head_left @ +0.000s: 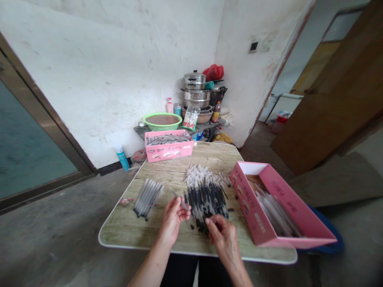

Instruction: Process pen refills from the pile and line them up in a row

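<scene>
My left hand (173,215) is closed on a translucent pen barrel (174,193), held at a slant above the table. Fingers of my right hand (223,233) are pinched together by small black plugs (202,226) at the near end of the middle pile; what they hold, if anything, is hidden. Black-filled pen refills (205,195) lie side by side in that pile. Just beyond them is a heap of small whitish translucent caps (199,173). On the left, several greyish pens (149,196) with dark ends lie in a row.
A pink box (169,152) full of pens stands at the table's far edge. Another pink box (249,207), holding clear tubes (273,211), sits along the right. Behind the wood-patterned table (128,227) are a green basin (163,126) and stacked pots (196,93).
</scene>
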The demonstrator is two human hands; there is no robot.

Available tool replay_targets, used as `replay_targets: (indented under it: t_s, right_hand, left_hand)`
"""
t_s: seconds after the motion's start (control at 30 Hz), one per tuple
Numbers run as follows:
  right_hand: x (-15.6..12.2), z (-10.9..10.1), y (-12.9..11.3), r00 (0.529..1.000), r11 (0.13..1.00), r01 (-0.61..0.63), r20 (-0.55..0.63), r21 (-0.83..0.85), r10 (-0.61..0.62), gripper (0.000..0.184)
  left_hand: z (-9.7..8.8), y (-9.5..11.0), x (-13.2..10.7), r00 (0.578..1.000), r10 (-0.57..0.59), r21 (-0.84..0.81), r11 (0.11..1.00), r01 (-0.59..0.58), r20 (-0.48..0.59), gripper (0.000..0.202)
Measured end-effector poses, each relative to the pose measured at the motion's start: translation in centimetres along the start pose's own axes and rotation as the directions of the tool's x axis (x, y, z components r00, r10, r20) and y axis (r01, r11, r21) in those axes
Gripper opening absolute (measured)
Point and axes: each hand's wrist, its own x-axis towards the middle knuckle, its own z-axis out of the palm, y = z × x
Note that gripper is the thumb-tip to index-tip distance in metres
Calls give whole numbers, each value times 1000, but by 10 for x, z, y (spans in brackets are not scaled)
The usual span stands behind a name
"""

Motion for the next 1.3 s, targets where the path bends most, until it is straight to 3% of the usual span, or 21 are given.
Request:
replay_targets:
  t_s: [0.13, 0.3, 0.47, 0.67, 0.97, 1.1, 1.17, 1.2, 1.27, 1.3]
  right_hand:
    - [12, -30, 24, 990, 958, -30, -138, -286, -10, 32]
    - [30, -47, 43, 989, 879, -40, -143, -474, -33, 30]
    - [39, -40, 41, 992, 823, -49, -123, -566, -26, 29]
    - [53, -25, 28, 998, 682, -42, -61, -730, -4, 29]
    - [72, -10, 21, 999, 648, -36, -47, -761, 0, 20]
    - [74, -12, 13, 998, 680, -34, -62, -733, -18, 18]
    - [69, -15, 6, 996, 753, -21, -79, -658, -42, 16]
    - [65, -16, 1, 996, 837, -9, -81, -547, -42, 15]
    - [54, -18, -11, 999, 991, -5, -39, -136, -1, 14]
    - [47, -18, -17, 1000, 993, -28, 11, 119, 27, 16]
  left_hand:
    - [-10, -4, 7, 999, 28, -33, 999, -29, -40, 37]
    - [-13, -8, 8, 998, 55, -15, 998, -55, -5, 37]
    - [-14, -8, 9, 998, 65, -16, 998, -65, 1, 34]
    - [-13, -8, 8, 998, 68, -8, 998, -68, 1, 33]
    - [-14, -9, 10, 997, 72, -20, 997, -72, 0, 33]
    - [-14, -8, 9, 997, 74, -18, 997, -74, -2, 32]
    - [-14, -7, 8, 997, 70, -14, 997, -70, -9, 33]
    - [-13, -6, 8, 998, 65, -8, 998, -65, -16, 34]
    - [-10, -4, 5, 998, 52, 6, 999, -52, -34, 36]
    - [-7, -3, 3, 998, 46, 11, 999, -45, -38, 37]
